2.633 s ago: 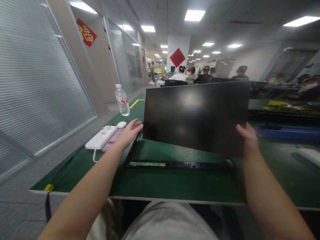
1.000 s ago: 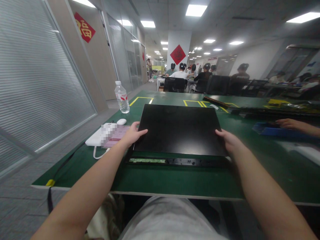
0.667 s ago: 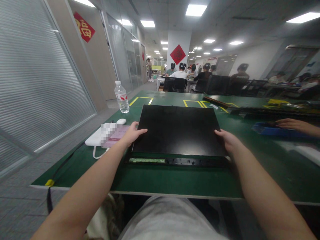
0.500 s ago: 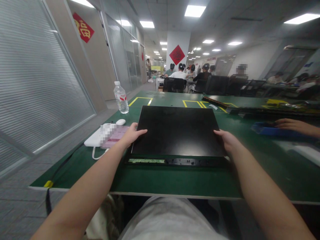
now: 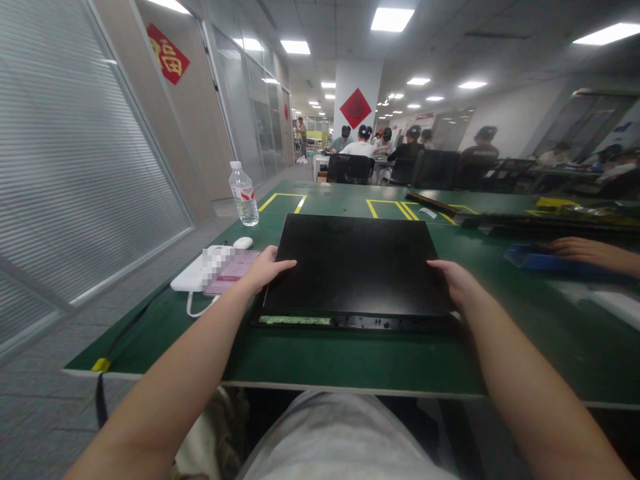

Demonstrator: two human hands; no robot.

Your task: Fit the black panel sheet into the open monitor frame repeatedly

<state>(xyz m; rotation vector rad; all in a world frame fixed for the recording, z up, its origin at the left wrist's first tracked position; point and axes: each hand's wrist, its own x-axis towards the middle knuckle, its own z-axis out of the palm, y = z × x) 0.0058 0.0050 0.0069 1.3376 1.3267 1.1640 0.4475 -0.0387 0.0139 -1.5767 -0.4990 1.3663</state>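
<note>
Between my hands is a flat black display panel (image 5: 355,267), its dark glossy face turned up. My left hand (image 5: 265,270) grips its left edge, thumb on the face and fingers underneath. At the right edge my right hand (image 5: 454,280) holds it the same way. Just beyond the panel's near edge shows a black frame strip (image 5: 380,323) with a green circuit board (image 5: 295,321) at its left part. The rest of what lies under the panel is hidden.
On the green table (image 5: 350,363), a water bottle (image 5: 243,195), a white mouse (image 5: 243,243), a white power bank (image 5: 187,273) and a phone (image 5: 233,270) stand left. A co-worker's hand (image 5: 590,253) is over a blue tray (image 5: 535,259) at right, near long black strips (image 5: 540,225).
The panel has come slightly down and nearer to the black frame strip, narrowing the gap at its near edge. Both hands keep their hold. The camera view has shifted slightly.
</note>
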